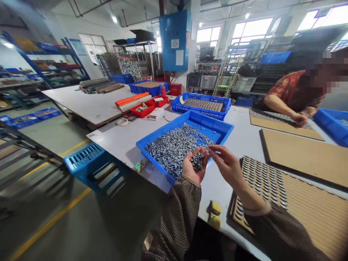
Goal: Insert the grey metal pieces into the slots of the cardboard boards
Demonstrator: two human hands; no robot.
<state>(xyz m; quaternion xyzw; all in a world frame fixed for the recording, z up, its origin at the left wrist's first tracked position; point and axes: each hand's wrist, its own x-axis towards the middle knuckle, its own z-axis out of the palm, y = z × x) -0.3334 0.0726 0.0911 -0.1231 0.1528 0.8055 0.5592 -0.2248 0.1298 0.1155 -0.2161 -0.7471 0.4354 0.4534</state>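
Note:
My left hand (193,166) is cupped palm-up at the near edge of a blue tray (217,127) and holds a small heap of dark metal parts (198,161). Many more of the same grey parts (174,146) fill the tray. My right hand (227,164) hovers just right of the left palm, its fingers pinched together at the heap; what they hold is too small to name. To the right lies a brown slotted board (312,203) whose left rows carry several seated parts (261,181).
A co-worker (296,94) sits at the far right, hands on another board (282,123). Other blue trays (202,105), red bins (143,108), a tape roll (122,121) and a blue crate (89,159) at the table's left edge surround me. Shelving lines the left wall.

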